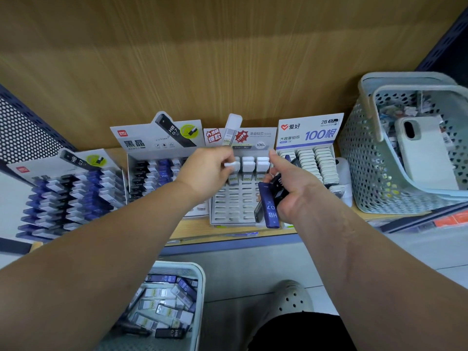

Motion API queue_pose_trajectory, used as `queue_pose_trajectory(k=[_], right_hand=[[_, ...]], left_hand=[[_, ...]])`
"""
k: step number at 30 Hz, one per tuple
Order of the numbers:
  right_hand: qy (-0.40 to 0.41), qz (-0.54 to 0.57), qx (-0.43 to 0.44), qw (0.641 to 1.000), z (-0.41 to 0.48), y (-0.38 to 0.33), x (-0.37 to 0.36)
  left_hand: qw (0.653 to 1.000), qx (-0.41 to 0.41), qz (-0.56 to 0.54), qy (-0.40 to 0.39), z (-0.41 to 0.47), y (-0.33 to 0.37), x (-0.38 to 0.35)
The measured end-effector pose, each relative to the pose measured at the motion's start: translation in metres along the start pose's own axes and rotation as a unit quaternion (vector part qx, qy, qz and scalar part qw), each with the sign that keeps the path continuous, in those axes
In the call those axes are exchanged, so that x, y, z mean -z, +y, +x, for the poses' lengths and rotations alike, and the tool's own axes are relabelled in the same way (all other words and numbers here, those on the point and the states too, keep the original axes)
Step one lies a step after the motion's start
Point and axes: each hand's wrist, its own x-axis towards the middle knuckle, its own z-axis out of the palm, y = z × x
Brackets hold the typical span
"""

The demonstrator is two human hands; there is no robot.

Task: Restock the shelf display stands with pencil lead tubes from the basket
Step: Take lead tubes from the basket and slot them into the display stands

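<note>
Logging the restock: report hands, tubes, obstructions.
Left hand pinches white-capped tube over middle stand. Right hand grips dark tubes. No obstruction seen.

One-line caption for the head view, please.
Left hand pinches a white-capped lead tube over the slotted display stand; right hand holds dark HB tubes.

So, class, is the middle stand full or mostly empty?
Mostly empty: the middle stand holds white-capped tubes only in its back rows; front slots are bare.

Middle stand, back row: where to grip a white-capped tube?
Pinch the white-capped tube by its cap, front to back, from above. It stands in a slot of the middle stand, neighbours close on both sides, so only the cap end is free.
</note>
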Motion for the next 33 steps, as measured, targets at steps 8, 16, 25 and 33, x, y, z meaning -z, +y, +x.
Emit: queue_pose_trajectory(k=[8,16,25,33], right_hand=[[0.009,-0.006,0.010,1.000,0.005,0.000,0.001],[0.009,0.011,0.001,1.000,0.001,0.000,-0.002],[0.018,0.040,0.024,0.999,0.013,0.003,-0.009],[0.025,0.039,0.053,0.998,0.005,0.015,-0.025]], left_hand=[[0.990,-0.090,0.107,0.030,-0.007,-0.011,-0.009],[0.978,-0.069,0.192,-0.051,-0.016,0.004,-0.006],[0.895,0.267,-0.356,0.029,-0.095,0.101,0.023],[0.848,0.309,-0.428,0.049,-0.110,0.108,0.018]])
